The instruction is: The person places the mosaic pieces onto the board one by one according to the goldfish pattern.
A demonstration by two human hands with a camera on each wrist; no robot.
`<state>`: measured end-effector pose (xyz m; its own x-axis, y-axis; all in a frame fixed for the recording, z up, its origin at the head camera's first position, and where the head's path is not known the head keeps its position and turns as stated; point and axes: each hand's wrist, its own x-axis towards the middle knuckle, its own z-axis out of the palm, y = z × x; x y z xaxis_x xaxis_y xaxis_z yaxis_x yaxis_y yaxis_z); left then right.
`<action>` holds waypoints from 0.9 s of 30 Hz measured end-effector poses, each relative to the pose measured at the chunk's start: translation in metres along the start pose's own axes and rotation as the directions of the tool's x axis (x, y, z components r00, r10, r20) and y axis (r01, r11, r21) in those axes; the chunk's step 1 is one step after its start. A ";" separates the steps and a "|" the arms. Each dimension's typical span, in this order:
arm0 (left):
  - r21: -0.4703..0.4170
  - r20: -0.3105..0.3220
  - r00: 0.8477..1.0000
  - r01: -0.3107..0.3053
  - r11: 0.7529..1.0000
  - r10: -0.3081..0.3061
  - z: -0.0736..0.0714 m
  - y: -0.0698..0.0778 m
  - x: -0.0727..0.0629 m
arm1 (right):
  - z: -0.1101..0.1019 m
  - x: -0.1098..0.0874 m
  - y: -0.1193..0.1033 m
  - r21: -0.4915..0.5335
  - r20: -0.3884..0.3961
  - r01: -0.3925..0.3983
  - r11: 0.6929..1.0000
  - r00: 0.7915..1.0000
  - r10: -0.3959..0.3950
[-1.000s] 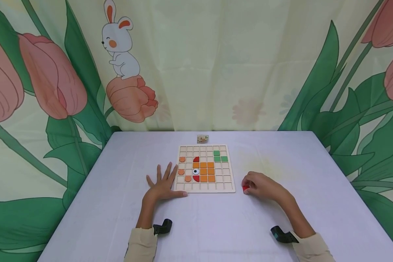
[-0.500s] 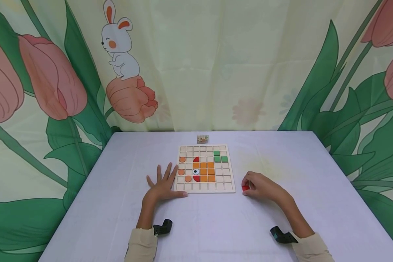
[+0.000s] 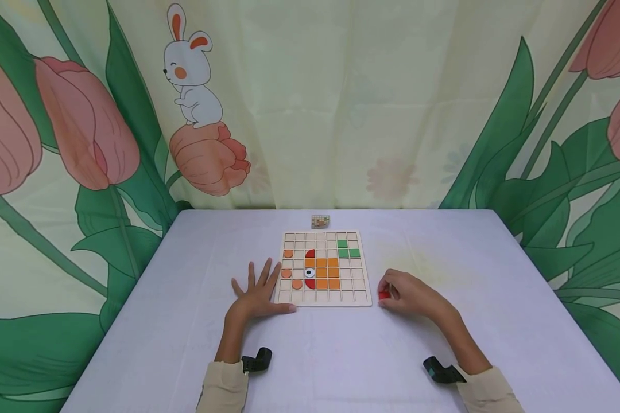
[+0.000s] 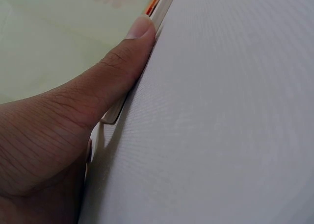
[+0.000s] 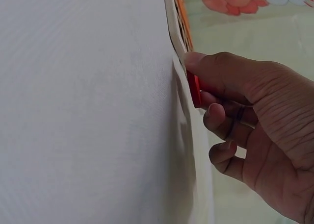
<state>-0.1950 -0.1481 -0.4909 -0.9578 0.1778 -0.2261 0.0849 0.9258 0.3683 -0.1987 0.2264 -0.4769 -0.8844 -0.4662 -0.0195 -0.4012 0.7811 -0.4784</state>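
Note:
A pale wooden grid board (image 3: pixel 351 289) lies on the table, with orange squares (image 3: pixel 321 273), green squares (image 3: pixel 343 253), red quarter-round pieces (image 3: pixel 310 284), an eye piece (image 3: pixel 309 273) and orange discs (image 3: pixel 287 253) in its cells. My left hand (image 3: pixel 258 298) spreads its straight fingers at the board's lower left corner; in the left wrist view the thumb (image 4: pixel 117 62) lies along the board's edge. Right of the board, my right hand (image 3: pixel 410 292) pinches a red piece (image 5: pixel 194 89) between thumb and fingers, low over the table. Its full outline is hidden by the fingers.
Behind the board sits a small picture card (image 3: pixel 320 221) with a coloured pattern. A white cloth covers the table (image 3: pixel 196 241). A curtain (image 3: pixel 310 115) printed with tulips and a rabbit hangs behind it. Black wrist cameras (image 3: pixel 257 360) are strapped at both wrists.
My right hand has shifted slightly left toward the board with the red piece in its fingers. My left hand has stayed in place.

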 end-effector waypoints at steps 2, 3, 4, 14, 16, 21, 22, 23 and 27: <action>0.001 -0.009 1.000 -0.004 1.000 0.004 0.000 0.000 0.000 | -0.001 0.002 -0.001 -0.011 -0.008 0.019 1.000 1.000 -0.019; 0.003 -0.010 1.000 -0.003 1.000 0.003 0.000 0.000 -0.001 | -0.001 0.003 -0.002 -0.013 -0.012 0.029 1.000 1.000 -0.029; 0.002 -0.011 1.000 -0.003 1.000 0.003 0.000 0.000 -0.001 | -0.002 0.003 -0.003 -0.012 -0.013 0.029 0.999 0.999 -0.030; 0.007 -0.015 1.000 -0.009 1.000 0.009 0.000 0.001 -0.002 | -0.003 0.012 -0.013 -0.028 -0.019 0.049 0.998 0.999 -0.050; 0.005 -0.013 1.000 -0.007 1.000 0.007 0.000 0.001 -0.002 | -0.003 0.015 -0.015 -0.030 -0.025 0.054 0.998 0.998 -0.055; 0.003 -0.019 1.000 -0.010 1.000 0.010 0.000 0.001 -0.002 | -0.001 0.022 -0.019 -0.034 -0.026 0.083 0.996 0.996 -0.083; 0.004 -0.019 1.000 -0.009 1.000 0.009 0.000 0.001 -0.002 | -0.001 0.024 -0.019 -0.038 -0.023 0.087 0.995 0.996 -0.088; 0.005 -0.020 1.000 -0.010 1.000 0.010 0.000 0.001 -0.002 | 0.000 0.026 -0.020 -0.040 -0.020 0.095 0.995 0.995 -0.095; 0.006 -0.024 1.000 -0.012 1.000 0.012 0.000 0.001 -0.001 | 0.004 0.032 -0.023 -0.039 -0.003 0.103 0.994 0.995 -0.103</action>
<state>-0.1934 -0.1469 -0.4904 -0.9630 0.1806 -0.2000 0.0976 0.9256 0.3658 -0.2168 0.1915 -0.4696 -0.8392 -0.5429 0.0323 -0.4987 0.7446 -0.4436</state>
